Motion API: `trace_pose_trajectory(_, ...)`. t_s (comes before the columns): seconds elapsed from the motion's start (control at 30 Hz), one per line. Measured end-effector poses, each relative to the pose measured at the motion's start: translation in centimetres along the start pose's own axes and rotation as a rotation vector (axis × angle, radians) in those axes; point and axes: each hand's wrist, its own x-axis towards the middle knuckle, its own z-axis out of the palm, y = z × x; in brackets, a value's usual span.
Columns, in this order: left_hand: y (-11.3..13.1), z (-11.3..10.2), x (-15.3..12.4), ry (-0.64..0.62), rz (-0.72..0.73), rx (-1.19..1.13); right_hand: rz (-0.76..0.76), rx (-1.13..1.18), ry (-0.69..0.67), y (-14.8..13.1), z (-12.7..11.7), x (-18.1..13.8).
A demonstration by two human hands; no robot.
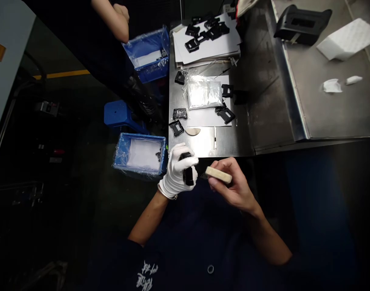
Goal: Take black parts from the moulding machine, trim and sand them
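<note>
My left hand [174, 171], in a white glove, is closed around a small black plastic part [188, 174]. In the bare fingers of my right hand [235, 186] is a flat cream-coloured block [218, 174], pinched between thumb and fingers. The block and the black part are apart, both held just in front of the metal table [209, 147]. Beyond my left hand, a black plastic frame [176, 128] lies by a curved shiny piece [193, 131]. A thin stick-like tool [215, 138] rests near the table's front edge.
Clear plastic bags [204, 95] lie mid-table among black frames. Several more sit on a paper stack [207, 48] behind. Blue lined bins [140, 169] and a blue stool [119, 115] stand left, near another person [112, 18]. A metal surface [339, 115] rises at right.
</note>
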Motion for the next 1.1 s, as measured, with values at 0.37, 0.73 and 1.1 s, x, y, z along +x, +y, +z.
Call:
trace_pose_trajectory(0.37,0.6,0.4,-0.9,-0.078,-0.165,-0.015,0.127,-0.119,0.095,1.0,0.0,0.8)
trace_pose_trajectory(0.73,0.3,0.7,-1.5,-0.096,-0.204,0.015,-0.143,-0.362,0.114,0.5,-0.1,1.0)
trace_pose_trajectory(1.1,0.1,0.4,-1.4,-0.066,-0.207,0.04,-0.321,-0.581,0.128,-0.6,0.6,0.3)
